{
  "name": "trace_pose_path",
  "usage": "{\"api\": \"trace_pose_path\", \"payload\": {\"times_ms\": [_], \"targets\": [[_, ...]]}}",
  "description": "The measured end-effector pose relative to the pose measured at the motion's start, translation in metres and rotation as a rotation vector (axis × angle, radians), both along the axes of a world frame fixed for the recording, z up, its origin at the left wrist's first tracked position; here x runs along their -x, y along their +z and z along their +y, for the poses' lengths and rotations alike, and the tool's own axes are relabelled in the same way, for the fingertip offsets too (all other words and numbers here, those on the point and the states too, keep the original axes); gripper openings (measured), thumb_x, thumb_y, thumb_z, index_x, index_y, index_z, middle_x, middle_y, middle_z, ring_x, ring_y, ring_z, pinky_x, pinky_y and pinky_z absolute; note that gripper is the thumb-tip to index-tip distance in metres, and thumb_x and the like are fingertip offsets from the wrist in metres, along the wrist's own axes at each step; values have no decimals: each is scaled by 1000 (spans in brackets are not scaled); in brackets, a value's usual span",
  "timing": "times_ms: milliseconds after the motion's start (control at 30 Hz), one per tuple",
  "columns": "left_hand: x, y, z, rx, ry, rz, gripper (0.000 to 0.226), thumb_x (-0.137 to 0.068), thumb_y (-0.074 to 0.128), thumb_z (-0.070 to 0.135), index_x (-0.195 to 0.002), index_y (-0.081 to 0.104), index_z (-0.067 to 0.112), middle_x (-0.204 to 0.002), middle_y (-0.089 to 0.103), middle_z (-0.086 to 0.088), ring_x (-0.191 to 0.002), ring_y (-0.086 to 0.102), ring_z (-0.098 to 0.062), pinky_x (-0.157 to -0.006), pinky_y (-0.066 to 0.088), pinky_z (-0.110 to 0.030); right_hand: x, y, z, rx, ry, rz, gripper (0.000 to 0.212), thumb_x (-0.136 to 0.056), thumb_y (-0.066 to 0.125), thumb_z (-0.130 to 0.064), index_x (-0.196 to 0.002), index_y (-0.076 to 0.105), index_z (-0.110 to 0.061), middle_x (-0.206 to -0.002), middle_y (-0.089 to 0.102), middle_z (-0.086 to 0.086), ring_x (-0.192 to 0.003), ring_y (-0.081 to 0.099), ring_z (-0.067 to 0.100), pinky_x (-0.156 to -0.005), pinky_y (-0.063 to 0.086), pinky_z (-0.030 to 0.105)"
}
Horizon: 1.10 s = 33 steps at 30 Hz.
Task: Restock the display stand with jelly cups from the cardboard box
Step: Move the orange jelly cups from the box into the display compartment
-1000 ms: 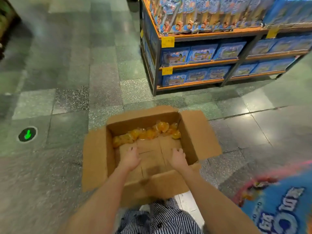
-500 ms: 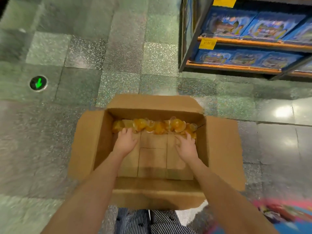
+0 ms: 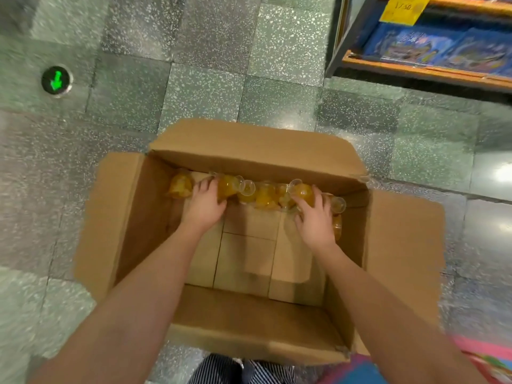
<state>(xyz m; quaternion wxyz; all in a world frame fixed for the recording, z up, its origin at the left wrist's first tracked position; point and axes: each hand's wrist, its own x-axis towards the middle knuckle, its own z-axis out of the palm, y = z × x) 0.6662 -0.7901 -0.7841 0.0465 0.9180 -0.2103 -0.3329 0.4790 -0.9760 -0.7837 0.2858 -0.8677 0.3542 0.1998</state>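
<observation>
Speckled green shop floor (image 3: 210,37); cardboard box (image 3: 124,217) open on it, mostly empty. Jelly cups (image 3: 264,196) lie in a loose row against the far wall. Left hand (image 3: 205,205) and right hand (image 3: 315,220) rest on the row, fingers curled over cups; firm hold cannot be told. Best: sweep cups together, scoop from beneath, don't squeeze.

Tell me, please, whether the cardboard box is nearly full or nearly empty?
Nearly empty. The cardboard box shows mostly bare bottom; only one row of jelly cups remains along the far wall, where both hands reach.
</observation>
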Motion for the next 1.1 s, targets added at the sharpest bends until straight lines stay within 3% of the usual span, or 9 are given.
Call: {"api": "trace_pose_path", "payload": {"times_ms": [100,233,333,467,767,933,1100], "targets": [[0,-10,2,-39,-84,-89,69,-91,60,34,-150,28,19,-152,35,-7,-140,27,-30,-110,30,-50,4,-12,-6,18,69,-28,57,-96,53,-16,-146,36,-39,-163,2,8,-149,-4,35,-119,7,54],[1,-20,-2,-90,-137,-177,74,-87,64,41,-150,27,24,-147,38,-7,-134,30,-31,-103,31,-52,7,-17,-16,70,184,-13,58,-98,51,-22,-148,30,-39,-162,3,12,-148,2,39,-118,14,53],[-2,-25,-14,-116,-139,-211,70,-88,64,43,-147,31,24,-141,38,-10,-130,32,-32,-99,33,-54,4,-16,-25,101,253,-13,52,-99,49,-28,-148,33,-37,-159,12,20,-146,10,42,-118,16,52],[-3,-27,-16,-86,-142,-240,62,-86,68,40,-138,41,18,-142,48,-7,-134,35,-31,-106,34,-53,1,-9,-27,95,242,-50,44,-100,49,-29,-143,43,-30,-153,21,23,-141,21,45,-116,20,52],[20,8,-3,-73,-141,-98,68,-85,68,46,-140,41,18,-141,48,-9,-128,47,-31,-108,38,-48,18,16,-14,-1,234,-13,49,-99,49,-36,-145,34,-37,-147,26,20,-139,27,38,-116,20,50],[30,39,-17,-29,-35,-20,71,-79,66,57,-136,41,22,-133,48,-9,-113,56,-32,-93,51,-48,34,35,-11,-71,94,-35,51,-94,56,-34,-140,36,-40,-136,33,16,-126,40,34,-108,38,47],[51,71,-34,0,-78,24,71,-77,68,57,-134,44,22,-131,47,-8,-114,54,-31,-94,48,-42,59,61,-4,-200,-87,6,46,-91,60,-33,-134,43,-38,-125,33,10,-112,49,32,-101,44,41]]}}
